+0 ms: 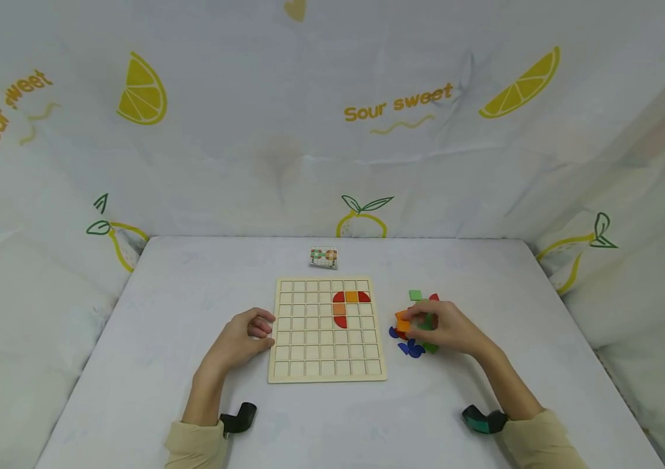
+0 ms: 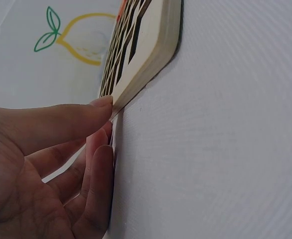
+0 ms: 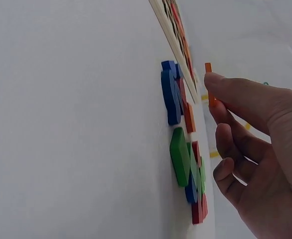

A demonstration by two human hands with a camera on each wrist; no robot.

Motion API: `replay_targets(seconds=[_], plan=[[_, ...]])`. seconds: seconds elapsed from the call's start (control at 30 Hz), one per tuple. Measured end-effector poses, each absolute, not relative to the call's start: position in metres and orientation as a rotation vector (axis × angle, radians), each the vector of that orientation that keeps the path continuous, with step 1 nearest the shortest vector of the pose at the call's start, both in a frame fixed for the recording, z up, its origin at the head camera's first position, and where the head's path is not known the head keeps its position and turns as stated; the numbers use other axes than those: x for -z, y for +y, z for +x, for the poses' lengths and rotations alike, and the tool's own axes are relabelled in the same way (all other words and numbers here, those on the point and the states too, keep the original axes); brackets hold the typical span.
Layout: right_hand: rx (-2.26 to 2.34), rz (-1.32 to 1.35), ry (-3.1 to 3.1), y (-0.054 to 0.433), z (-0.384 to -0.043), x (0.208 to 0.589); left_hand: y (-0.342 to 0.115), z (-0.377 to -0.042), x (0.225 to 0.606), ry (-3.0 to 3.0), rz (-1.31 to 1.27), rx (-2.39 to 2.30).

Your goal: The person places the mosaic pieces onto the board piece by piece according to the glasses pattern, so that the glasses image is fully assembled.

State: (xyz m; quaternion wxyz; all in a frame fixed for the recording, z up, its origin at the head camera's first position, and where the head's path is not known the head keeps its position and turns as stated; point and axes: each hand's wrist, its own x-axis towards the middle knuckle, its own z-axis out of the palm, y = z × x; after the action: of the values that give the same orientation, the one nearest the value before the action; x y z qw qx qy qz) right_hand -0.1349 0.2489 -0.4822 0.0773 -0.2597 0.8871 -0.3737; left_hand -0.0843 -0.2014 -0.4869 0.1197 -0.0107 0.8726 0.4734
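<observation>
Above loose pieces (image 1: 416, 349) beside board (image 1: 312, 337), right hand (image 1: 445, 326) pinched orange tile (image 3: 208, 67), nearly level, flat face up; squarish, long axis unclear. Left hand (image 1: 241, 337), fingers loosely bent, touched board's left edge.

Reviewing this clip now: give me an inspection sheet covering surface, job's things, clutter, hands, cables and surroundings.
Surface: white table.
Job's things: board with red and orange pieces set toward its far right; card beyond it; loose pieces grouped to its right.
Clutter: nothing seen besides the loose pieces.
Hands: left hand touches the board's left edge; right hand pinches an orange piece.
Cables: nothing seen.
Surroundings: white cloth with lemon prints.
</observation>
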Motion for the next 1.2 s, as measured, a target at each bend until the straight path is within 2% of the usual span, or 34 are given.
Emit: replay_targets(seconds=[0.57,1.2], plan=[[1.150,-0.946,2.627,0.178,-0.142,0.484,-0.202,-0.084,0.487,2.553,-0.029,-1.387],[0.953,-0.773,2.663,0.146,-0.144,0.484,-0.202,-0.084,0.488,2.555,-0.024,-1.383]])
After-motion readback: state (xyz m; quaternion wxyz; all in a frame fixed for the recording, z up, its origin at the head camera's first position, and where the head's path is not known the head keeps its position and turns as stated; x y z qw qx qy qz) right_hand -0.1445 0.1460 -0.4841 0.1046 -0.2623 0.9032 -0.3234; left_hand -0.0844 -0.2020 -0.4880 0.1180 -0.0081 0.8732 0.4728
